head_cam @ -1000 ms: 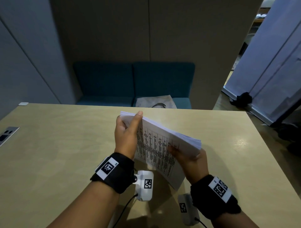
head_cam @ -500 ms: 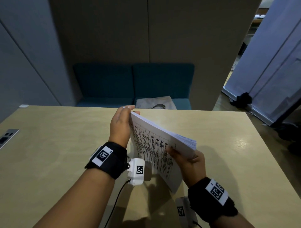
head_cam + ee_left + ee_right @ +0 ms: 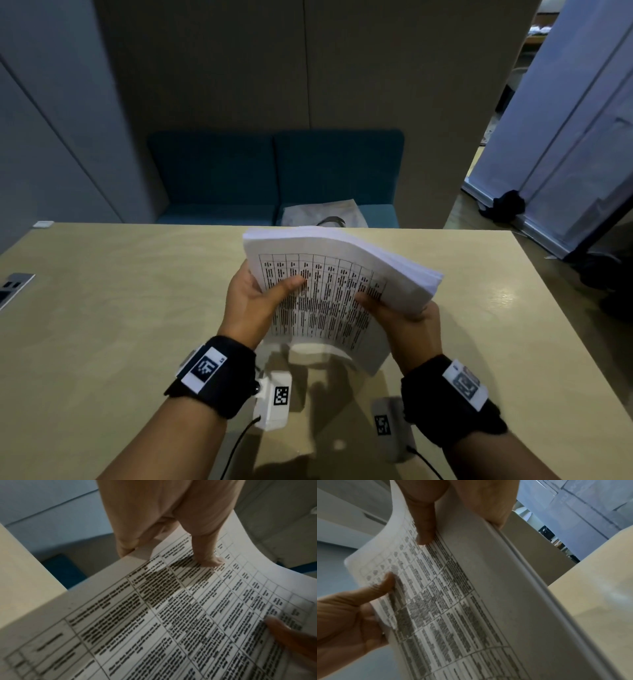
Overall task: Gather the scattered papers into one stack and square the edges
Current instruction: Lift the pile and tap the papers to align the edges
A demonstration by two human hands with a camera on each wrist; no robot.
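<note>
A thick stack of white papers (image 3: pixel 329 291) with a printed table on its near face stands tilted above the wooden table (image 3: pixel 102 308), lower edge near the tabletop. My left hand (image 3: pixel 260 294) grips its left edge, thumb across the printed sheet and fingers behind. My right hand (image 3: pixel 400 311) grips the right edge, thumb on the print. In the left wrist view the stack (image 3: pixel 171 615) curves under my left thumb (image 3: pixel 207 555). In the right wrist view the stack (image 3: pixel 471 595) is pinched by my right thumb (image 3: pixel 426 524), with the other hand (image 3: pixel 351 615) at lower left.
A power socket panel (image 3: pixel 13 286) is set into the table at the far left. Behind the table stands a teal sofa (image 3: pixel 274 171) with a grey bag (image 3: pixel 322 214) on its seat. The table's right edge (image 3: pixel 565 325) drops to the floor.
The stack has turned from edge-on to face me and risen slightly. My left hand shifted from the top far corner down to the left edge, its thumb now on the printed face.
</note>
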